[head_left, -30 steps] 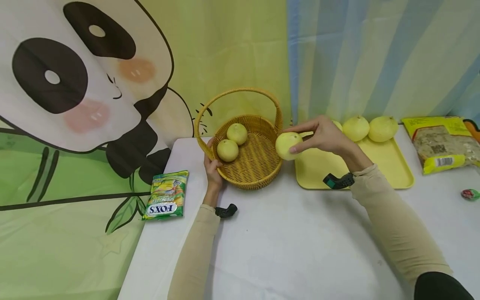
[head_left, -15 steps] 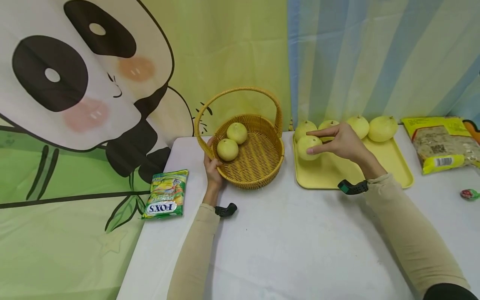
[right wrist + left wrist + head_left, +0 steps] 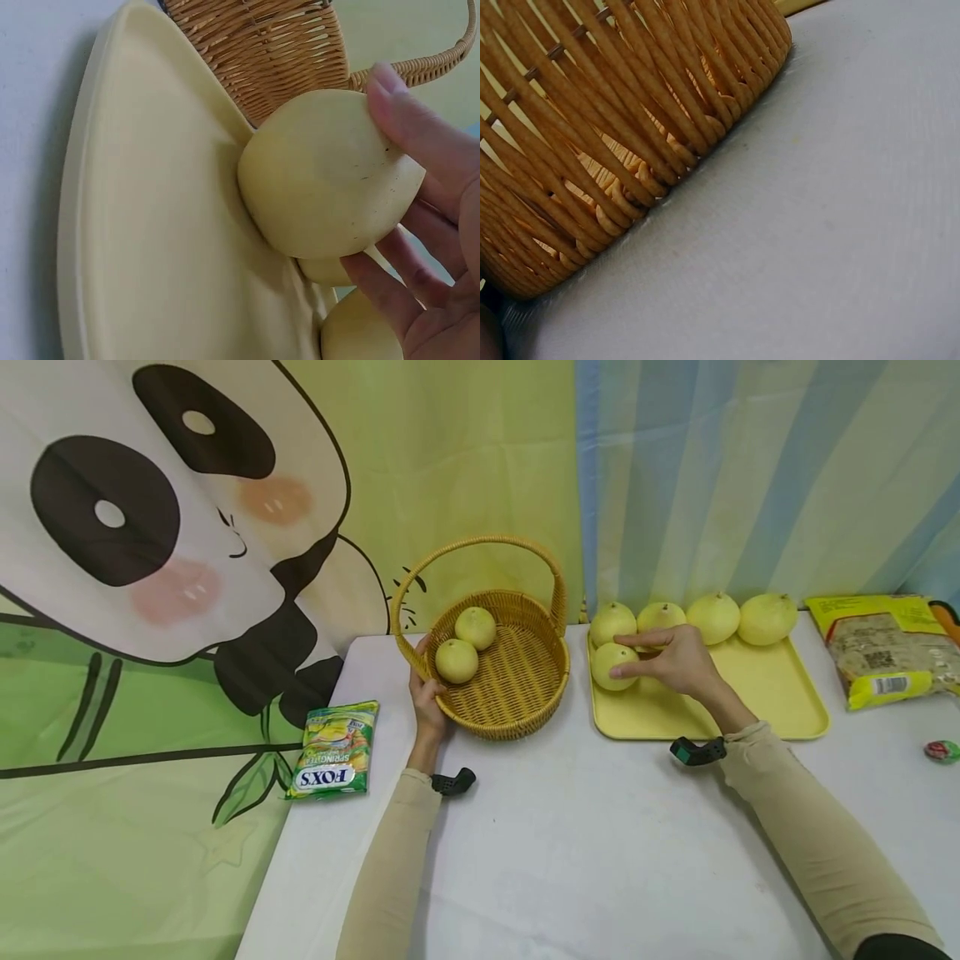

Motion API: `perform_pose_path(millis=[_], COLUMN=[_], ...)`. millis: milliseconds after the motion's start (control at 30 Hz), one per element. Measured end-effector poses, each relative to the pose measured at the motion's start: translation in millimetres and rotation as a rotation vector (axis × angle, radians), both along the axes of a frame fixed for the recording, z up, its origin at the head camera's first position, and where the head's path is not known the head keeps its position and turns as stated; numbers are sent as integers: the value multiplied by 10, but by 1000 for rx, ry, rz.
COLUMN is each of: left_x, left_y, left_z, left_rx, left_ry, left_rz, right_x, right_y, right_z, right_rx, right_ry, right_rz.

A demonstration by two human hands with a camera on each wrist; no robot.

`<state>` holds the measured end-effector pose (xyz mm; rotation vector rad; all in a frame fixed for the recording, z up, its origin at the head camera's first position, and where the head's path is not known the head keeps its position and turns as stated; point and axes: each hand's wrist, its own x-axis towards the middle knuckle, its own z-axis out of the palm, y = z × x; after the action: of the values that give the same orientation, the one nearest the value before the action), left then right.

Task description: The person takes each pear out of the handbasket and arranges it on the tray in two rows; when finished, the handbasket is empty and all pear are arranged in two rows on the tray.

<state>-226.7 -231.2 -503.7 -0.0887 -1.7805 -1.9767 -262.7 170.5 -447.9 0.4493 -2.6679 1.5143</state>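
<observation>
My left hand grips the left rim of a round woven wicker basket with a tall handle. Inside it, two pale yellow pears lie against the left and back. The left wrist view shows just the basket's outer wall. At the left end of a yellow tray, my right hand pinches a pear between thumb and fingers. Close up, the thumb lies on one side of this pear, fingers on the other. Several more pears line the tray's back edge.
A green candy bag lies left of the basket. Right of the tray are a yellow food bag and a small wrapped candy. White cloth covers the table, and a printed curtain hangs close behind.
My right hand has carried the pear from beside the basket's right rim rightward and down to the tray's left end. The left hand and basket have stayed in place.
</observation>
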Motion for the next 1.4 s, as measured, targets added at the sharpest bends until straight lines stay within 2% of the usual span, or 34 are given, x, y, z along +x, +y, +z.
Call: perform_pose_path(millis=[167, 467, 700, 767, 867, 1000, 1167, 1400], left_x=[8, 6, 10, 10, 8, 7, 2, -1], left_y=[5, -3, -4, -4, -4, -3, -5, 5], left_z=[-9, -22, -20, -19, -18, -20, -21, -17], left_rx=[-5, -6, -12, -9, -5, -3, -4, 10], left_ry=[1, -9, -14, -14, -11, -15, -16, 4], left_rz=[6, 7, 5, 6, 10, 6, -1, -9], right_x=[-19, 5, 57, 72, 96, 90, 1, -206], right_y=[1, -5, -207, -310, -483, -735, -1099, -1582], right_z=[-36, 83, 362, 480, 648, 788, 831, 752], right_rx=[20, 104, -20, -65, -79, -56, -75, -49], right_ry=[35, 50, 58, 31, -11, -35, -57, -127], right_rz=[-21, 81, 89, 124, 195, 342, 535, 633])
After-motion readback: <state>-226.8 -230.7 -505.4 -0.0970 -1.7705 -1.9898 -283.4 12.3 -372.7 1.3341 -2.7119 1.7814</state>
